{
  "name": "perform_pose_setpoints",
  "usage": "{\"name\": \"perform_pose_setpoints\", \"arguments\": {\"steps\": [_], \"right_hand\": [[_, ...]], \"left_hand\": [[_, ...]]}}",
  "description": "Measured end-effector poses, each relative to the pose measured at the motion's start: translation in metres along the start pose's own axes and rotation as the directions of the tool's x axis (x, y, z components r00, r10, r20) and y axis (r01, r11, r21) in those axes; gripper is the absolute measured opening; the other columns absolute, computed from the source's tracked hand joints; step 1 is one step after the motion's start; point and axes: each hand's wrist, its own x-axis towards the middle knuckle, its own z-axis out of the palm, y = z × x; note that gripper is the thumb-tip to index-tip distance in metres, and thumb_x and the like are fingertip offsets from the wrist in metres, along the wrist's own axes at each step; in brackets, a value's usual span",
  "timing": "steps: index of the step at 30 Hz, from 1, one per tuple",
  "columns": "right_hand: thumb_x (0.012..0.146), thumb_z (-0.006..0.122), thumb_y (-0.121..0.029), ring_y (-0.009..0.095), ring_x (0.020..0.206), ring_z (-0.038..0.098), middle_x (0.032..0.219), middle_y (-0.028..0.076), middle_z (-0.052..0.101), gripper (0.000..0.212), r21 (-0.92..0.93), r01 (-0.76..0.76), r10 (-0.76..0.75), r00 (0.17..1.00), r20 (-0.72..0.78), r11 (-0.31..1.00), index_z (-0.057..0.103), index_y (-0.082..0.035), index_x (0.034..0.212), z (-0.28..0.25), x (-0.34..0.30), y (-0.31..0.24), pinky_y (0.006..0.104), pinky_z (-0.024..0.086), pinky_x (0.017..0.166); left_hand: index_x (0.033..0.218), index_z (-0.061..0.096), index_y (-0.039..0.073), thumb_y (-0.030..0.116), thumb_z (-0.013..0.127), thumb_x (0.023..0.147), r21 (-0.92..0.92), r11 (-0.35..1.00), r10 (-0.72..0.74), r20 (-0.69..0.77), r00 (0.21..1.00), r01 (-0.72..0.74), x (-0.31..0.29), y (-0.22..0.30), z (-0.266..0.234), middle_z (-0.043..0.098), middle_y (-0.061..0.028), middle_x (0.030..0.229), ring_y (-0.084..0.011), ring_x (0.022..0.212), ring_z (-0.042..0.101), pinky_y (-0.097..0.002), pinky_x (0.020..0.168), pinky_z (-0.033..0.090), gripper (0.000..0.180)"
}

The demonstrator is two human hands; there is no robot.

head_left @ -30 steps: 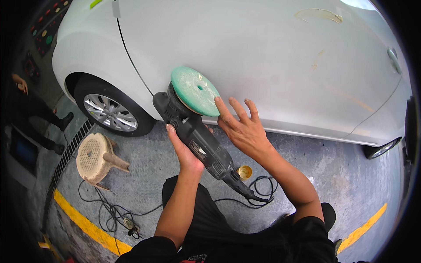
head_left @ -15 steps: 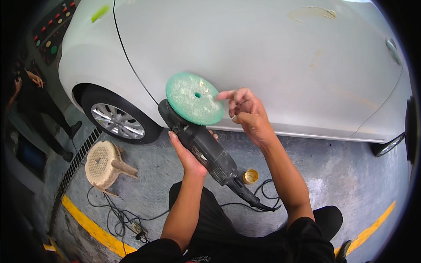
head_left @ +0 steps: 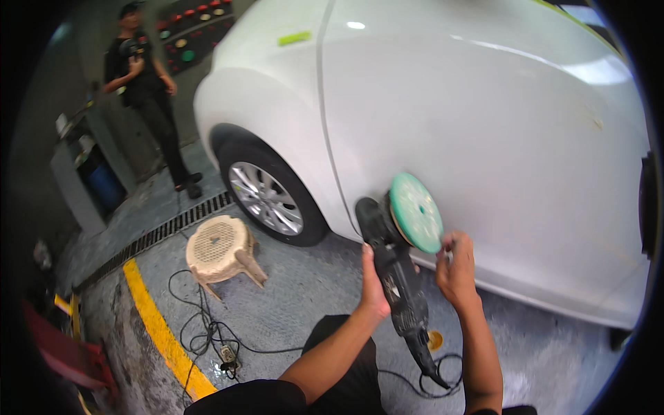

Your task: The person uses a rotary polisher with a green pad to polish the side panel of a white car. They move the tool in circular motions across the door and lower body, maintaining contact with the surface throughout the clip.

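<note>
My left hand (head_left: 375, 289) is wrapped round the body of a black polisher (head_left: 398, 277), tilted with its head up near the car door. A round green foam pad (head_left: 417, 213) sits on the head, its face marked with pale residue and a small hole in the middle. At the pad's lower right edge is my right hand (head_left: 458, 268), its fingers curled in and slightly blurred; I see nothing held in them. Beyond the pad stands the white car's door (head_left: 498, 152), with a small yellowish smear toward the right.
A beige plastic stool (head_left: 220, 249) stands left, near the front wheel (head_left: 266, 197). The black power cord (head_left: 207, 321) coils on the floor. A small yellow tub (head_left: 434, 340) is partly behind the polisher. Another person (head_left: 149, 90) stands beyond a floor drain (head_left: 166, 228).
The view has swung left, bringing the other person fully in. The pad has turned more edge-on to me. My right index finger, stretched to the pad before, is now curled in.
</note>
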Motion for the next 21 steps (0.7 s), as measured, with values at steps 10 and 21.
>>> {"name": "perform_pose_setpoints", "arguments": {"steps": [10,21], "right_hand": [[0.069,0.055,0.014,0.038,0.09,0.053,0.09,0.015,0.054,0.027,-0.101,0.008,0.022,0.955,0.297,0.995,0.052,-0.006,0.087,0.003,-0.029,-0.003,0.0455,0.042,0.083],[0.085,0.079,-0.046,0.026,0.096,0.067,0.115,0.019,0.062,0.098,0.33,-0.577,0.41,0.791,0.455,0.747,0.033,0.0,0.158,-0.035,-0.095,-0.024,0.0393,0.056,0.086]], "left_hand": [[0.12,0.064,0.006,0.085,0.045,0.093,0.064,0.997,0.047,0.07,0.996,-0.052,-0.002,-0.002,-0.01,0.071,-0.0122,0.098,-0.0265,0.089,0.073,-0.0415,0.078,0.063,0.085],[0.123,0.063,0.008,0.081,0.039,0.097,0.135,0.958,0.252,0.035,0.967,-0.254,0.002,-0.008,-0.001,0.071,-0.0103,0.095,-0.0226,0.087,0.073,-0.0388,0.076,0.063,0.081]]}}
